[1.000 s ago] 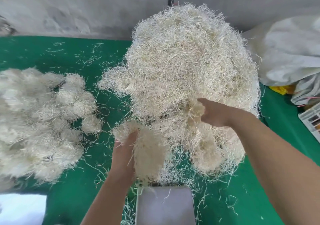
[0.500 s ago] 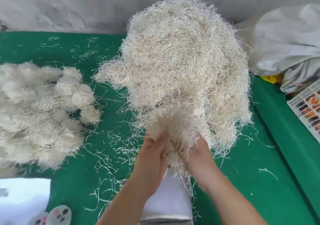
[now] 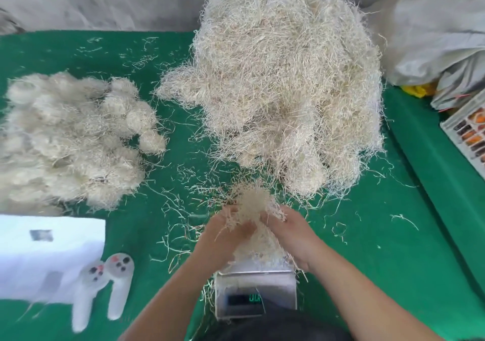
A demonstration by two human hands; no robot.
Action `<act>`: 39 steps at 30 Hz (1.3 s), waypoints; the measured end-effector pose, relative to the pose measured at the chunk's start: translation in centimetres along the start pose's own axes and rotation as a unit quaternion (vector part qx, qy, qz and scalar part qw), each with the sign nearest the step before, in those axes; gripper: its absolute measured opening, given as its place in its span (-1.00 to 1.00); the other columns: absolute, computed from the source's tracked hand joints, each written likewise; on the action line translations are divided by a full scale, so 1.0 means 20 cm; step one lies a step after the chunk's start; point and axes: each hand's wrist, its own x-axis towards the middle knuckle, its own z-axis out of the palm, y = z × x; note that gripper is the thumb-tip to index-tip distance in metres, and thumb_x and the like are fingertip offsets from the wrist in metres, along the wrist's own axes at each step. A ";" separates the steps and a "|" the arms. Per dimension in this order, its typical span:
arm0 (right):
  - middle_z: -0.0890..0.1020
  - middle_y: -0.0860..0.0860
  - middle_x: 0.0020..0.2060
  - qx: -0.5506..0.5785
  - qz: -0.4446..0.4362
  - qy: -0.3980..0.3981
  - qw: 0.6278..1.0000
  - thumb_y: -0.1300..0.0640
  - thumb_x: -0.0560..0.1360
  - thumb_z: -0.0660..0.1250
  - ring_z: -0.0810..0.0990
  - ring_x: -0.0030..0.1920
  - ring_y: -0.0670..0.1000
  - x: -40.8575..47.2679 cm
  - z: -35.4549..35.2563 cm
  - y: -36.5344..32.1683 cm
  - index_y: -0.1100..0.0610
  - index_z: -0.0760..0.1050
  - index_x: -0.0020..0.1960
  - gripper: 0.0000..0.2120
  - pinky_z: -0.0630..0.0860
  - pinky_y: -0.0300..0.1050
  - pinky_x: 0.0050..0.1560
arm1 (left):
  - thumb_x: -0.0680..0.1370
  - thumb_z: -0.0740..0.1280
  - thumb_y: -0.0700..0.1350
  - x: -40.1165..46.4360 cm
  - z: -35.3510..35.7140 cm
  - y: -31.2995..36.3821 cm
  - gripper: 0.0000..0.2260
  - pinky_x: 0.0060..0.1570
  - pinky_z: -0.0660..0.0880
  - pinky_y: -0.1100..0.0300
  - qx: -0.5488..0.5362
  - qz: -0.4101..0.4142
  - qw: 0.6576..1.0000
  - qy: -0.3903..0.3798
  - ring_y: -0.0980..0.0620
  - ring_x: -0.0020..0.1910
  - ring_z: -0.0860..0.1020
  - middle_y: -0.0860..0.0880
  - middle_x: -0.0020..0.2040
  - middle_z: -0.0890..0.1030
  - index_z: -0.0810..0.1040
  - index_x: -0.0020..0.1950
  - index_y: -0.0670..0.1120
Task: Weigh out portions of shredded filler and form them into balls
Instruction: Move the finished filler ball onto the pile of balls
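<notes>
Far left on the green table (image 3: 393,262), I see a white box (image 3: 39,256) near the front edge with a pair of small white paw-print figures (image 3: 105,285) lying against it. Behind them sits the heap of finished balls (image 3: 70,141), rounded clumps of filler packed together, one lying at the heap's right edge. I judge from that heap that a good many portions are already weighed and shaped.

Moving toward the middle, loose strands litter the cloth. My left hand (image 3: 223,235) and right hand (image 3: 294,235) sit side by side just above the scale (image 3: 256,291), both cupped around one tuft of shredded filler (image 3: 253,209). The fingers of each hand curl into the tuft and grasp it from either side; its lower strands hang down onto the scale's platform. The green display is lit but too blurred for me to read, so I cannot tell whether this portion is at weight. I take the step in hand to be setting this portion on the scale, with the rolling into a ball not yet done.

Behind the hands rises the big mound of loose filler (image 3: 286,78), far larger than the finished heap, so I reckon most of the work is left.

On the far right lie a crumpled grey sack (image 3: 433,33) and a white tray of coloured compartments (image 3: 469,131).
</notes>
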 end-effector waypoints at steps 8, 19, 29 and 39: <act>0.28 0.04 0.61 -0.080 0.024 -0.049 0.995 -0.28 0.48 0.48 0.42 0.46 0.12 -0.04 -0.06 0.06 -0.10 0.10 0.66 -0.10 0.39 0.05 0.36 | 0.56 0.49 0.02 0.02 -0.04 -0.11 -0.67 0.12 0.59 -0.01 -0.002 -0.054 0.989 0.136 -0.06 0.01 0.68 -0.13 0.13 0.71 0.50 0.28 0.15; 0.62 -0.30 0.18 -0.133 -0.112 0.038 0.984 -0.24 0.52 0.39 0.67 0.08 -0.06 -0.12 -0.31 -0.05 -0.15 0.44 0.41 -0.50 0.64 0.16 0.09 | 0.53 0.37 0.16 -0.02 -0.19 -0.10 -0.53 0.34 0.36 -0.22 0.161 -0.066 0.923 0.342 -0.15 0.27 0.36 -0.11 0.44 0.33 0.38 0.42 0.17; 0.42 -0.05 0.50 -0.239 -0.085 -0.067 0.965 -0.17 0.62 0.34 0.49 0.39 -0.02 -0.10 -0.08 0.08 -0.09 0.28 0.59 -0.41 0.47 -0.13 0.26 | 0.62 0.28 0.25 -0.05 0.00 -0.08 -0.77 0.15 0.58 0.08 0.124 -0.011 0.991 0.046 0.25 -0.05 0.63 0.16 0.13 0.63 0.51 0.22 0.21; 0.32 0.09 0.59 -0.322 -0.234 0.130 0.908 -0.05 0.64 0.34 0.21 0.61 0.10 -0.15 -0.14 0.04 0.02 0.37 0.56 -0.48 0.14 0.13 0.61 | 0.55 0.22 0.26 -0.12 -0.13 0.08 -0.51 0.52 0.05 -0.15 0.381 0.141 0.888 0.216 0.03 0.53 0.13 0.13 0.56 0.23 0.34 0.48 0.26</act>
